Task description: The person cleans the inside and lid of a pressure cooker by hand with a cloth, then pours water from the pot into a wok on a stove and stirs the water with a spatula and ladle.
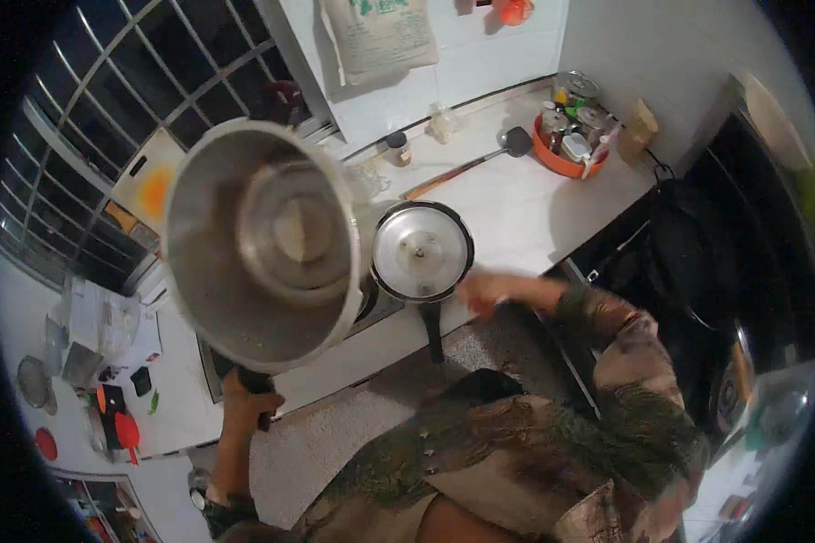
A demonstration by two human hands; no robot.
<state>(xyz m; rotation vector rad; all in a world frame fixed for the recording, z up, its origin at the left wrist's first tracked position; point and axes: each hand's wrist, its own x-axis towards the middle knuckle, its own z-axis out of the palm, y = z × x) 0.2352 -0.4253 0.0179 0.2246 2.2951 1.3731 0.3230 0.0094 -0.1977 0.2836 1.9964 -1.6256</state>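
Note:
My left hand (248, 404) is closed around the black handle of a large metal pressure cooker pot (207, 244). The pot is held up and tilted, so its bare grey interior faces me; its base inside is blurred. To its right, a round metal pressure cooker lid (397, 254) with a dark rim lies on the white counter, and its black handle (432, 332) sticks out past the front edge towards me. Beside the lid's right edge is my right hand (485, 292), motion-blurred; whether its fingers touch anything does not show.
Behind the lid lies a wooden-handled spatula (475, 165), near a small dark-capped jar (399, 149). An orange basin (560, 166) of jars stands at the back right. A stained cutting board (151, 173) leans by the barred window. A black wok (693, 251) is on the right.

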